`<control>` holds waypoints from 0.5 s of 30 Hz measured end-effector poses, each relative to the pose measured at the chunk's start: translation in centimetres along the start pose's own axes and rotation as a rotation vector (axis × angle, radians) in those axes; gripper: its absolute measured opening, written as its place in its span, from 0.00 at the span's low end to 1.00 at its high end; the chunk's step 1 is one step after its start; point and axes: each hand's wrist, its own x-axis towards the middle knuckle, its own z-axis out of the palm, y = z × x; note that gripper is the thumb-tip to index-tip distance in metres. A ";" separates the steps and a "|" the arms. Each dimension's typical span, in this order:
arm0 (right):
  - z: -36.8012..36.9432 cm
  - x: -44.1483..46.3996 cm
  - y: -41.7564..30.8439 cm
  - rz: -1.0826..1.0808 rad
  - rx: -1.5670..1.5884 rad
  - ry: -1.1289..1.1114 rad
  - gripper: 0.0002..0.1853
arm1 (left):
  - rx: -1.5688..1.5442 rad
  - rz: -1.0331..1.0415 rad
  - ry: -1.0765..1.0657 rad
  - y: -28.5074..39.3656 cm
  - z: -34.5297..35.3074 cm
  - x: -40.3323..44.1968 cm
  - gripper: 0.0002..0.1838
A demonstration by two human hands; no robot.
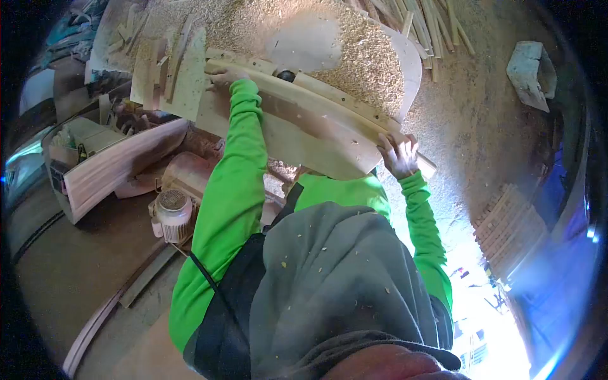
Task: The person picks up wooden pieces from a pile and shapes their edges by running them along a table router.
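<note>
A long, slightly curved wooden piece (304, 106) lies across a pale work board (304, 142) in front of me. My left hand (223, 77) is closed on its left end. At the right end, my right hand (399, 155) rests over the wood with its fingers bent round the edge. Behind the piece runs a wooden strip (335, 94) with small dark holes, and a round black part (286, 76) sits between the two. Wood shavings (373, 66) cover the surface beyond.
Thin offcuts (430, 25) lie at the top right, near a pale hollow block (531, 73). A motor (173, 212) and a large curved board (120, 161) are at the left. Stacked wood pieces (510, 228) lie at the right.
</note>
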 end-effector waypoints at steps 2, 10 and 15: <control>0.6 0.8 -0.5 -0.004 -0.017 -0.019 0.26 | -0.009 -0.018 0.031 -0.4 0.9 1.2 0.19; 2.2 5.3 -3.1 -0.013 -0.047 0.018 0.28 | 0.127 0.021 0.113 -2.9 4.1 7.3 0.20; 4.5 8.1 -5.1 -0.020 -0.149 -0.005 0.25 | 0.302 0.178 0.174 -9.0 10.9 14.3 0.20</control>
